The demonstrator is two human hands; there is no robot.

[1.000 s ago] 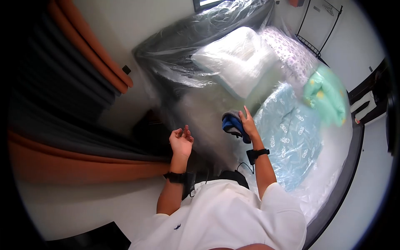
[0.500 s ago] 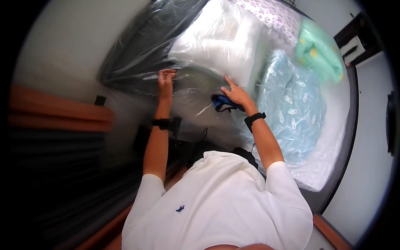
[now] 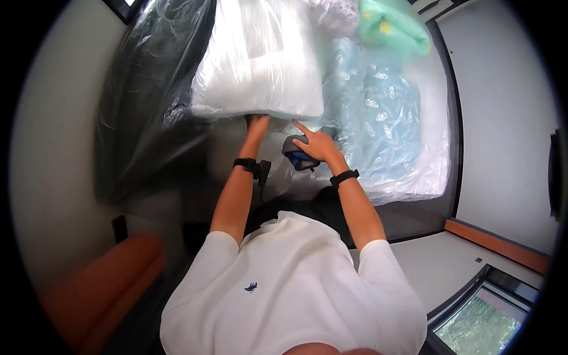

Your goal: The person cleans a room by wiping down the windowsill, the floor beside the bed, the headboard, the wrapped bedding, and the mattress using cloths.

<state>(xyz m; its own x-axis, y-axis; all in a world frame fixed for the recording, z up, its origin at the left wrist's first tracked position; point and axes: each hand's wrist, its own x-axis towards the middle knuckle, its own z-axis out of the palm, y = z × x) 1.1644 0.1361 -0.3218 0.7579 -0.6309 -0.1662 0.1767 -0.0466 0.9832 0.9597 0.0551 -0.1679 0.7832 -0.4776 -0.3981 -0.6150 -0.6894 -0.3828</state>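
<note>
A puffy white bundle in clear plastic [image 3: 257,74], pillow-like, lies in front of my hands. My left hand [image 3: 257,126] reaches to its near edge; the fingertips are tucked beneath the edge and hidden. Beside it, my right hand [image 3: 320,146] holds a small grey-and-blue fabric pouch [image 3: 292,146] that hangs open below the palm. The right index finger stretches out to the near edge of the white bundle. Just right of that hand lies a light-blue bundle with white leaf prints [image 3: 387,118], under clear plastic.
Dark plastic sheeting [image 3: 154,89] covers the left side. A green bundle with yellow spots [image 3: 393,26] and a purple-patterned one [image 3: 336,15] lie at the back. A plastic-covered mattress [image 3: 435,148] extends right. An orange-brown padded piece [image 3: 109,290] stands at lower left, a window [image 3: 485,322] at lower right.
The view has turned, so the bedding appears further left. My left hand has moved from the dark sheeting to under the white bundle's near edge. My right hand still holds the pouch.
</note>
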